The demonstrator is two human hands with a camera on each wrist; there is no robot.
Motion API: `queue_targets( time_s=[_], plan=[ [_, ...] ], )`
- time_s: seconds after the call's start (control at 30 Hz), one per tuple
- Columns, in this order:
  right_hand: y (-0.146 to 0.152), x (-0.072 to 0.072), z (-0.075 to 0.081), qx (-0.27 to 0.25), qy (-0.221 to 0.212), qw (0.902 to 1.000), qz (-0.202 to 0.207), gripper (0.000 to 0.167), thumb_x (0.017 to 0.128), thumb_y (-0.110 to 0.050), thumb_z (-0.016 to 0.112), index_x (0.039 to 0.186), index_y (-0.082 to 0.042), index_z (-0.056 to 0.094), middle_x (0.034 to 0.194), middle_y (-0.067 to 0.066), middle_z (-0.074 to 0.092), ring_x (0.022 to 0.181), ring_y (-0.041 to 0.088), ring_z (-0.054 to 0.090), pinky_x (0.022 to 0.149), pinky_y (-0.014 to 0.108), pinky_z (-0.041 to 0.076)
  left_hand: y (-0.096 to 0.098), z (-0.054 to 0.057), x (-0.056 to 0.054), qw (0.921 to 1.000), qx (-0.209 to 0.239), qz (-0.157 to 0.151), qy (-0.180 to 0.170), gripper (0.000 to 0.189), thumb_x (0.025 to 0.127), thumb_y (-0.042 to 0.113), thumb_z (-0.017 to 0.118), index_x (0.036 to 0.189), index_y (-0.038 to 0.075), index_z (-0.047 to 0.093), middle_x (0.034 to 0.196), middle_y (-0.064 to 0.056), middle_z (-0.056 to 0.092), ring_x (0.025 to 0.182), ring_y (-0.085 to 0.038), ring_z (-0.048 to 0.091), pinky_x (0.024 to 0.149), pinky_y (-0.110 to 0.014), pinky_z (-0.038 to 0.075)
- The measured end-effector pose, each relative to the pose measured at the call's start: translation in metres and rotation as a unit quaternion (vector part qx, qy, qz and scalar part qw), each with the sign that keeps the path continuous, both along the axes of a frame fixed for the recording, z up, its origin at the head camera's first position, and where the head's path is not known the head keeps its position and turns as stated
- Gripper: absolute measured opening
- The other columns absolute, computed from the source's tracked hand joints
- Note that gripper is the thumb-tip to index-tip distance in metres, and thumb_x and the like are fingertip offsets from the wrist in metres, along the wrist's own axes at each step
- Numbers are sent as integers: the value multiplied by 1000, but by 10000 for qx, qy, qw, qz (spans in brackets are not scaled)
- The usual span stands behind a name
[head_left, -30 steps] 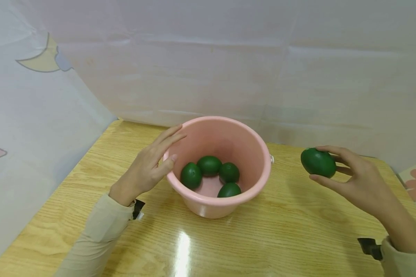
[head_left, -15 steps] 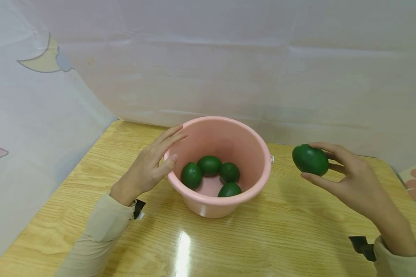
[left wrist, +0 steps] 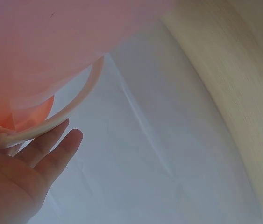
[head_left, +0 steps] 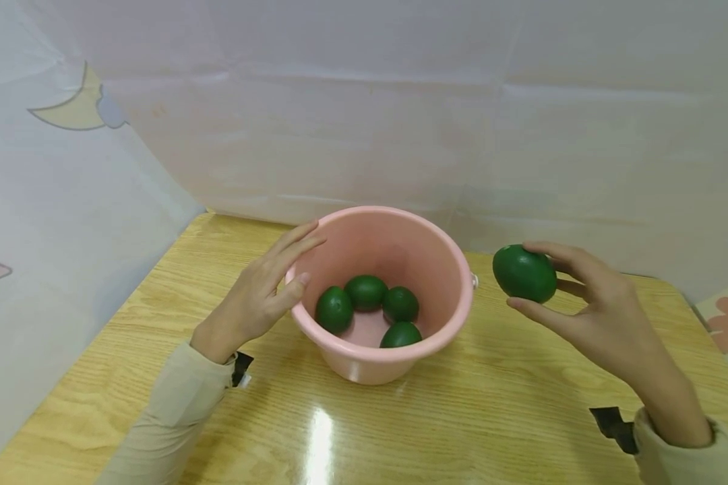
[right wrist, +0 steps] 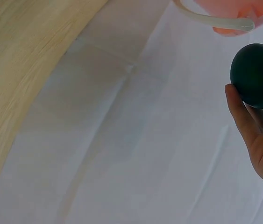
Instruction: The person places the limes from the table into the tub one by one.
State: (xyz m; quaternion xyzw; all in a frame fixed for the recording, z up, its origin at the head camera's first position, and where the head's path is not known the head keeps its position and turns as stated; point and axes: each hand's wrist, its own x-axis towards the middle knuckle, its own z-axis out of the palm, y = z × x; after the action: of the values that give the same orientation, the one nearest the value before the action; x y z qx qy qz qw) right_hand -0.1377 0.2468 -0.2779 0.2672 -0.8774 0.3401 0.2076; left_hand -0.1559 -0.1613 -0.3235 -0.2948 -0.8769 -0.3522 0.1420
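A pink bucket stands on the table, with several dark green avocados lying on its bottom. My left hand rests on the bucket's left rim, its fingers fairly straight and the thumb tip over the edge. In the left wrist view, two straight fingers lie against the outside beside the pale handle. To the right of the bucket, my right hand holds another smooth, egg-shaped avocado above the table, between thumb and fingers. The same avocado shows at the right edge of the right wrist view.
The wooden table runs under the bucket and both arms. A pale cloth or sheet hangs behind it, and a similar sheet with a moon print covers the left side.
My right hand has moved left with the avocado, bringing it closer to the bucket and slightly higher in view. The left hand and the bucket have stayed in place.
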Motion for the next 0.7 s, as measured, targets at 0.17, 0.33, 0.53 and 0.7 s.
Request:
queue_targets(
  time_s=[0.17, 0.33, 0.53, 0.7],
  plan=[
    [-6, 0, 5, 59, 120, 9999, 81, 84, 58, 11, 89, 133, -12, 61, 124, -22, 60, 109, -8, 59, 85, 5, 47, 1, -1, 0, 10000, 42, -5, -23, 54, 97, 32, 45, 150, 17, 44, 162, -1, 31, 147, -26, 35, 110, -60, 36],
    [-12, 1, 10, 89, 104, 9998, 142, 83, 58, 10, 89, 133, -14, 62, 124, -17, 62, 110, -6, 58, 86, 5, 47, 1, -1, 0, 10000, 34, -4, -21, 54, 98, 31, 45, 150, 17, 44, 162, -1, 31, 147, -25, 34, 110, -60, 35],
    [-21, 0, 14, 65, 176, 9994, 303, 84, 57, 10, 89, 134, -13, 61, 125, -15, 63, 112, -5, 58, 87, 7, 48, 1, -1, 0, 10000, 45, 10, -50, 55, 97, 30, 45, 150, 17, 44, 163, 0, 30, 147, -25, 34, 110, -60, 35],
    [-29, -4, 16, 34, 351, 9976, 589, 86, 53, 12, 90, 132, -8, 62, 125, -15, 62, 113, -4, 58, 88, 9, 49, 2, 0, 1, 10000, 42, 34, -69, 55, 96, 29, 45, 150, 18, 44, 163, 0, 30, 148, -25, 34, 110, -60, 35]
  ],
)
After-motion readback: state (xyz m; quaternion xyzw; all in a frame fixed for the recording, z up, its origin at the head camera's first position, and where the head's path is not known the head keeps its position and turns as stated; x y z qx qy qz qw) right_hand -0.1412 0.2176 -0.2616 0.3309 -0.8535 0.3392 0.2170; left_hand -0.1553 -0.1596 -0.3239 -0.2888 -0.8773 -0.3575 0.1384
